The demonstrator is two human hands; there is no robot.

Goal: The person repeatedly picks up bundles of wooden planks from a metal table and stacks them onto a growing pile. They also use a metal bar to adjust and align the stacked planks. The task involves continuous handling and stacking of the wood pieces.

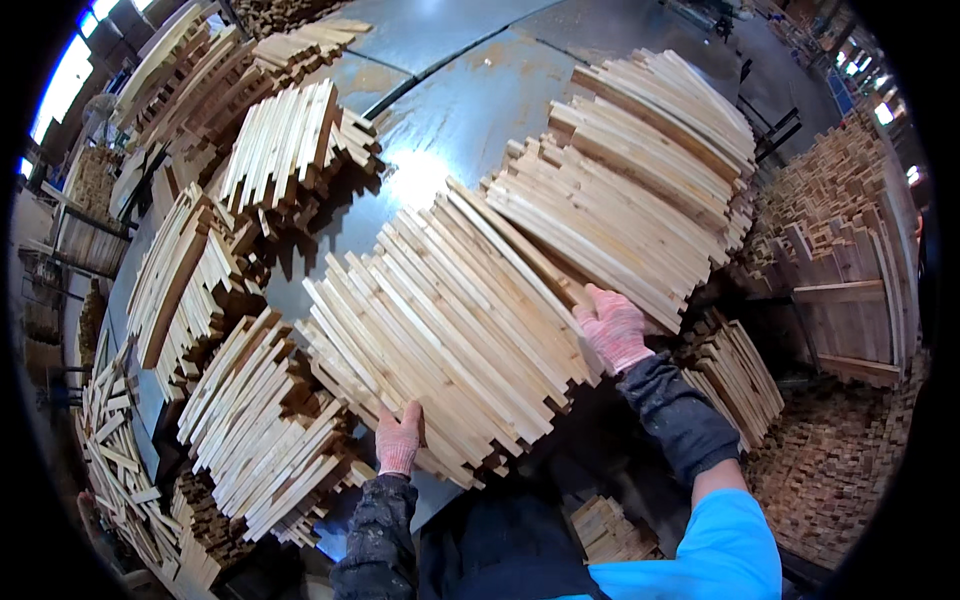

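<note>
A broad layer of pale wooden strips (440, 325) lies side by side before me, with uneven ends. My left hand (398, 440), in a pinkish knit glove, is closed on a strip at the near end, thumb and forefinger a little apart. At the layer's right edge my right hand (613, 328), gloved alike, has its fingers curled round the near end of a wooden strip (530, 245). That strip leans in the narrow gap beside the neighbouring stack (610, 215). The undersides of both hands are hidden.
More strip stacks stand at left (265, 430) and far left (285, 145), on a grey metal table (480, 90). Another stack (665, 150) sits at the far right. Beyond the table's right edge are tall piles of wood pieces (830, 220). Loose strips (120, 465) lie jumbled at lower left.
</note>
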